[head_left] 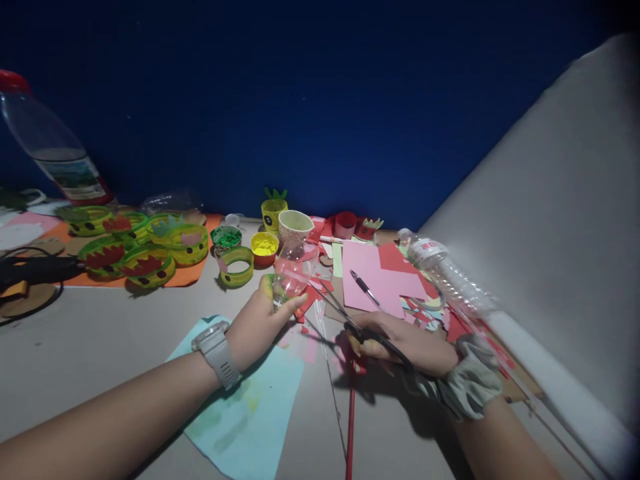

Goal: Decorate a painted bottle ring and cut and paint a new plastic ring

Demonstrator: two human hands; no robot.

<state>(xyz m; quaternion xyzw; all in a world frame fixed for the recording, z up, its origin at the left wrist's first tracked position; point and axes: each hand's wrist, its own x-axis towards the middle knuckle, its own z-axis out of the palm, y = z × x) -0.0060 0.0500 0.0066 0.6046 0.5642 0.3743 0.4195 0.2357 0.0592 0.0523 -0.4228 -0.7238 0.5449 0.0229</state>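
Observation:
My left hand [265, 317], with a grey watch on its wrist, grips a clear plastic bottle piece [294, 270] that looks cut off. Its fingertips are partly hidden behind the plastic. My right hand [400, 340] is closed around the black handles of a pair of scissors [344, 311]. The blades point up and left toward the plastic, slightly apart; whether they touch it I cannot tell. Just beyond the plastic stand a speckled cup [295, 223] and a small red cup of yellow paint [265, 247]. A yellow-green ring [237, 268] lies left of them.
Several painted yellow-green rings [187, 243] sit on orange paper [195, 270] at left, near a red-capped bottle [70, 160]. Pink paper [365, 267] bears a pen [365, 289]. A plastic bottle [450, 273] lies by the right wall. Light-blue paper [250, 420] is under my left wrist.

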